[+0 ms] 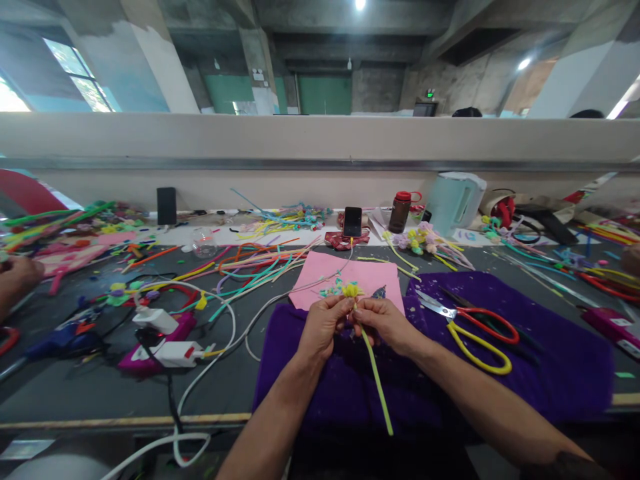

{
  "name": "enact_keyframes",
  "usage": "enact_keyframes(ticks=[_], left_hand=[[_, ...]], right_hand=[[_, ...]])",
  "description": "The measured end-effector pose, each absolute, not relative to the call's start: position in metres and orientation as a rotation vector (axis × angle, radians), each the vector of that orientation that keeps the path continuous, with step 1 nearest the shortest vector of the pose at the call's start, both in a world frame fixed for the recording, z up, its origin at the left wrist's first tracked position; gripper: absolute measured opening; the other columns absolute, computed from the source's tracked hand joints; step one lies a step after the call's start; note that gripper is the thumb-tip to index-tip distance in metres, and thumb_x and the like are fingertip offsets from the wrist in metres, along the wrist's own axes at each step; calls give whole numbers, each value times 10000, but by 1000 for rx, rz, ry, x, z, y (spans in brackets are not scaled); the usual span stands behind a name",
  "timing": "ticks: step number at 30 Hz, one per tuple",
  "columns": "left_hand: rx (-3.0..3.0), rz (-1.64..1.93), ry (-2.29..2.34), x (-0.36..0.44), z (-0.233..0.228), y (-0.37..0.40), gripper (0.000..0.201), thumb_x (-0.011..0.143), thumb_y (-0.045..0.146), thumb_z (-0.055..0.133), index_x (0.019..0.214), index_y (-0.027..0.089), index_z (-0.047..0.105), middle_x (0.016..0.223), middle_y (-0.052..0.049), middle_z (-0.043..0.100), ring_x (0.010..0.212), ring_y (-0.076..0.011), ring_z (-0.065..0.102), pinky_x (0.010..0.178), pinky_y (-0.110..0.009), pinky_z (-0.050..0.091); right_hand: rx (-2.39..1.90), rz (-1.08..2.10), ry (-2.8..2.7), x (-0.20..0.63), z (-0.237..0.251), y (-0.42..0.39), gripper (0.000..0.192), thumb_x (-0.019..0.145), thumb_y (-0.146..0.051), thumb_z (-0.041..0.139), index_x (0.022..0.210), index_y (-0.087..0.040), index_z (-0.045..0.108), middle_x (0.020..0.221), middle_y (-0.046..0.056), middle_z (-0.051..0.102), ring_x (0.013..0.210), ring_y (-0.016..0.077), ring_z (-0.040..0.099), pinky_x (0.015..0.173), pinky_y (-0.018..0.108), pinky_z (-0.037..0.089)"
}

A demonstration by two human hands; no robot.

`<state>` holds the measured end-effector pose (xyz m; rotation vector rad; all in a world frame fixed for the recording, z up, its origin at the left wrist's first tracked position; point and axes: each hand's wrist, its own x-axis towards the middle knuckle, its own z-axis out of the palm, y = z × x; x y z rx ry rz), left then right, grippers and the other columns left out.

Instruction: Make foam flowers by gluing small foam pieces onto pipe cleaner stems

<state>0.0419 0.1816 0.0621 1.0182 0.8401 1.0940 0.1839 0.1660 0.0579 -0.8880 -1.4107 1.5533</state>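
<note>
A co-worker's hand (17, 279) is getting cut off by the left edge. The fingers (345, 315) are hiding the green stem's (376, 375) top, and the far clutter is blurring.

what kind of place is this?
Likely a shared craft workshop bench: loose pipe cleaners strewn about, scissors on a purple cloth, both hands holding a green stem.

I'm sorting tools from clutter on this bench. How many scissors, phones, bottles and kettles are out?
Scissors: 2, one red-handled and one yellow-handled, overlapping on the purple cloth
Phone: 1
Bottle: 1
Kettle: 1
Total: 5
</note>
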Motion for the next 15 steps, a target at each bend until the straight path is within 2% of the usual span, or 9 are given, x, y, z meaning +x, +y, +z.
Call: enact_keyframes(ticks=[4,10,15], left_hand=[[988,1113,842,44,61,182,270,608,361,717,679,107,657,484,45,452,377,1,273,359,-162,149],[980,1136,844,45,61,181,258,632,359,707,691,113,651,449,71,368,376,-4,248,367,-169,142],[1015,1021,756,42,63,181,238,661,320,695,802,131,663,432,78,364,369,-9,234,375,-175,132]], right_hand=[[-931,1501,-1415,182,58,165,306,767,-447,568,704,-149,536,540,-23,573,350,52,446,318,155,296],[-983,1342,-1379,180,59,164,283,760,-409,593,644,-169,497,437,-69,457,332,49,380,327,163,274],[-936,1383,-1404,184,61,166,280,808,-421,533,684,-172,505,468,-55,491,339,58,416,323,166,279]])
